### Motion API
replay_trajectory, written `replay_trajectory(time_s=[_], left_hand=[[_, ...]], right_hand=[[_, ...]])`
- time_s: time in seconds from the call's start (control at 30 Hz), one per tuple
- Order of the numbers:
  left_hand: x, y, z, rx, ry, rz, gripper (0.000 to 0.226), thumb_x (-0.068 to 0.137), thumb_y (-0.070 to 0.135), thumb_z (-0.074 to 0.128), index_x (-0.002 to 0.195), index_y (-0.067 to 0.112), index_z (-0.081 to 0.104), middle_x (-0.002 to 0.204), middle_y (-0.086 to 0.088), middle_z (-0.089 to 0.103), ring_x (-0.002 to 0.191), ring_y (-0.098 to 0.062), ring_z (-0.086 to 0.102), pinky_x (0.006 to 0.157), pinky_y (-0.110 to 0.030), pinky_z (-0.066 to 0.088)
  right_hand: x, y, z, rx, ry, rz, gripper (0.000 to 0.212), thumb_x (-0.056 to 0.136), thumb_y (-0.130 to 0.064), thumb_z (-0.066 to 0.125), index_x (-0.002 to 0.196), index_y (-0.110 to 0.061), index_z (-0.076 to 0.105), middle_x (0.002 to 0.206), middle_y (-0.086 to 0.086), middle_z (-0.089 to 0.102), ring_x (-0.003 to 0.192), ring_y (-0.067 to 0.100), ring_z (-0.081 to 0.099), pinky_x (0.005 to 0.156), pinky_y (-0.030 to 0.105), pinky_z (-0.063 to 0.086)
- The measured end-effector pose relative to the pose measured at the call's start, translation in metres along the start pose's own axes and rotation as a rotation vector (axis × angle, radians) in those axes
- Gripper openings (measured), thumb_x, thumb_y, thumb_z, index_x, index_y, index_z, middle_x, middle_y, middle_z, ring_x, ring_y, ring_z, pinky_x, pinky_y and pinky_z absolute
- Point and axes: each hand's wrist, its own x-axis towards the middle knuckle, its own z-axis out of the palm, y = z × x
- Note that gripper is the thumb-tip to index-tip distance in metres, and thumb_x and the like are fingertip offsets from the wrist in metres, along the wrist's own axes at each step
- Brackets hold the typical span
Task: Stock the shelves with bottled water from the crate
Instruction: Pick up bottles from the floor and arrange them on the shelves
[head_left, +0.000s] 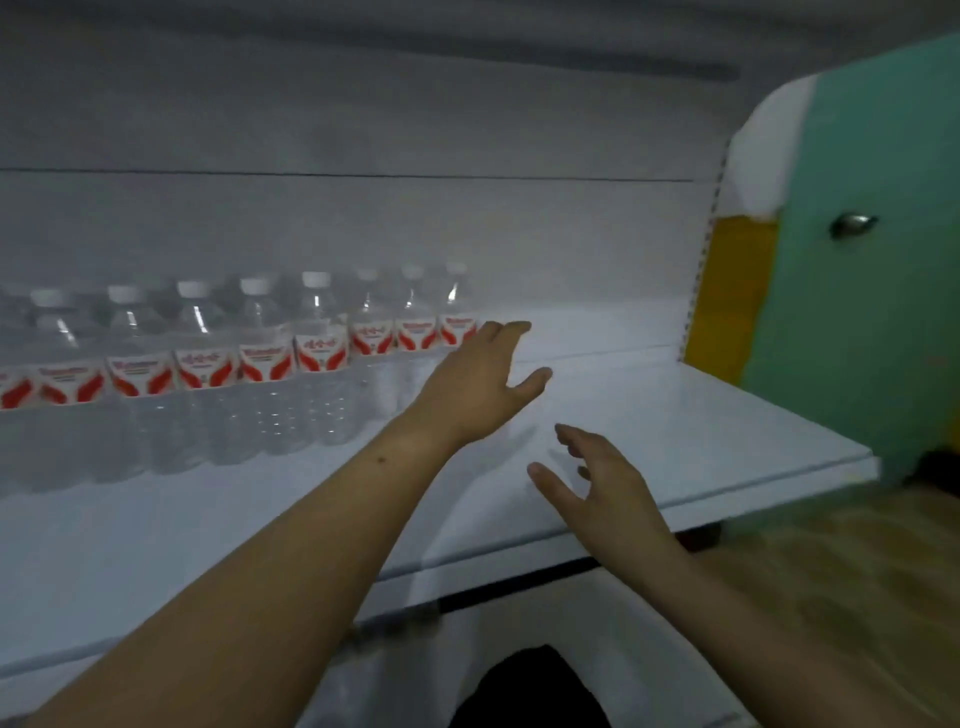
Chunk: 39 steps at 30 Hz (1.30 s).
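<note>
The left hand (478, 379) reaches forward over the white shelf (675, 415), fingers extended and loosely spread, thumb out to the right, holding nothing. Its fingertips lie just beside the rightmost bottle; contact cannot be confirmed. The right hand (597, 478) hovers lower and nearer the shelf's front edge, fingers relaxed and apart, also empty. Both forearms are bare and angle up from the bottom of the view. The water bottles (260, 364) stand upright in a row along the back of the shelf, long axes vertical, white caps up, red-and-white labels facing forward. The row runs from the left edge to about mid-shelf.
</note>
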Motion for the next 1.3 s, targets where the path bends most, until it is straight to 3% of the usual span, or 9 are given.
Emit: replay_trajectory(time_s=[0.2, 0.3, 0.5, 0.63, 0.73, 0.97, 1.07, 1.17, 1.3], left_hand=[[-0.011, 0.123, 0.092, -0.231, -0.208, 0.135, 0.058, 0.097, 0.052, 0.046, 0.147, 0.027, 0.035, 0.146, 0.003, 0.043, 0.13, -0.013, 0.045, 0.1, -0.028, 0.039], [-0.04, 0.183, 0.151, -0.306, -0.288, 0.203, 0.052, 0.095, 0.043, 0.053, 0.142, 0.023, 0.043, 0.138, 0.001, 0.048, 0.125, -0.015, 0.049, 0.098, -0.028, 0.041], [-0.144, 0.273, 0.302, -0.235, -0.848, 0.329, 0.061, 0.091, 0.039, 0.057, 0.146, 0.021, 0.038, 0.146, -0.007, 0.04, 0.13, -0.027, 0.044, 0.103, -0.035, 0.042], [-0.207, 0.321, 0.385, -0.013, -1.176, 0.38, 0.065, 0.089, 0.049, 0.051, 0.145, 0.02, 0.037, 0.143, -0.014, 0.043, 0.123, -0.031, 0.05, 0.099, -0.039, 0.045], [-0.243, 0.347, 0.433, 0.102, -1.396, 0.35, 0.059, 0.094, 0.044, 0.052, 0.145, 0.018, 0.039, 0.144, -0.013, 0.046, 0.123, -0.029, 0.052, 0.098, -0.036, 0.045], [-0.329, 0.343, 0.487, 0.125, -1.581, 0.261, 0.048, 0.098, 0.037, 0.048, 0.139, 0.013, 0.046, 0.141, -0.012, 0.049, 0.124, -0.028, 0.051, 0.1, -0.035, 0.043], [-0.351, 0.32, 0.501, 0.288, -1.865, 0.223, 0.047, 0.101, 0.032, 0.045, 0.142, 0.009, 0.044, 0.145, -0.013, 0.046, 0.128, -0.028, 0.047, 0.107, -0.037, 0.039], [-0.346, 0.324, 0.507, 0.26, -1.851, 0.132, 0.045, 0.102, 0.029, 0.043, 0.141, 0.007, 0.045, 0.145, -0.014, 0.045, 0.129, -0.029, 0.046, 0.107, -0.036, 0.038], [-0.34, 0.33, 0.518, 0.126, -1.596, 0.092, 0.048, 0.1, 0.036, 0.045, 0.141, 0.01, 0.043, 0.138, -0.013, 0.051, 0.122, -0.027, 0.051, 0.1, -0.036, 0.044]], right_hand=[[-0.097, 0.094, -0.11, -0.078, 0.211, 0.224, 0.056, 0.091, -0.055, 0.054, 0.138, -0.025, 0.05, 0.128, -0.014, 0.054, 0.119, 0.006, 0.051, 0.103, 0.034, 0.045], [-0.154, 0.155, -0.152, -0.047, 0.333, 0.436, 0.054, 0.094, -0.05, 0.054, 0.137, -0.017, 0.052, 0.133, -0.002, 0.058, 0.117, 0.011, 0.054, 0.1, 0.029, 0.044], [-0.259, 0.281, -0.225, -0.07, 0.499, 0.847, 0.054, 0.098, -0.046, 0.048, 0.139, -0.011, 0.051, 0.135, 0.007, 0.059, 0.12, 0.02, 0.056, 0.088, 0.022, 0.037], [-0.324, 0.367, -0.224, -0.114, 0.383, 1.054, 0.056, 0.099, -0.044, 0.049, 0.142, -0.009, 0.046, 0.134, 0.01, 0.058, 0.118, 0.026, 0.057, 0.085, 0.024, 0.038], [-0.39, 0.427, -0.19, -0.159, 0.136, 1.216, 0.06, 0.097, -0.044, 0.052, 0.143, -0.007, 0.043, 0.136, 0.012, 0.057, 0.12, 0.03, 0.055, 0.089, 0.029, 0.041], [-0.565, 0.502, -0.073, -0.125, -0.178, 1.515, 0.045, 0.094, -0.041, 0.054, 0.109, 0.0, 0.064, 0.108, 0.019, 0.066, 0.108, 0.033, 0.061, 0.085, 0.031, 0.043], [-0.605, 0.507, -0.031, -0.112, -0.161, 1.568, 0.069, 0.083, -0.057, 0.056, 0.133, -0.01, 0.045, 0.123, 0.019, 0.053, 0.114, 0.038, 0.056, 0.094, 0.042, 0.048], [-0.617, 0.513, -0.012, -0.173, -0.197, 1.603, 0.086, 0.08, -0.03, 0.075, 0.146, -0.006, 0.026, 0.133, 0.02, 0.044, 0.119, 0.039, 0.051, 0.095, 0.044, 0.047], [-0.612, 0.528, -0.007, -0.134, -0.072, 1.675, 0.064, 0.084, -0.022, 0.069, 0.138, -0.009, 0.037, 0.124, 0.018, 0.056, 0.113, 0.036, 0.058, 0.09, 0.042, 0.048]])
